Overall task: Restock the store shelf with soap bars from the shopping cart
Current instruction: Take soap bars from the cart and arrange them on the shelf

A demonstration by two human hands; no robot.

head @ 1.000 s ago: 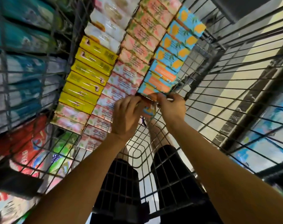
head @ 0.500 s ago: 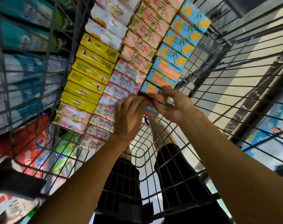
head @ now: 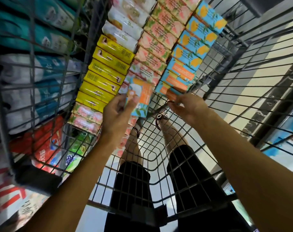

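The left hand (head: 116,114) grips a soap box (head: 140,99) lifted above the cart (head: 242,91), thumb on one side and curled fingers (head: 134,104) across its face. The box's long axis runs from the fingers up and away, tilted slightly toward the pink row, with its far end over the boxes beyond the hand. Its face is blue and orange with a white patch and green leaves near the fingertips; the print is blurred.

The right hand (head: 186,107) lies just beside the left, fingers curled and pinching the near edge of the nearest box in the blue row (head: 184,67). That row runs away from the right hand in a diagonal line, blue boxes with orange fruit, each lying crosswise to the row.

Beyond the left hand's fingers runs the pink row (head: 152,52), peach and green print. To the outer side of the left hand lies the yellow row (head: 105,76), with white boxes (head: 124,30) at its far end
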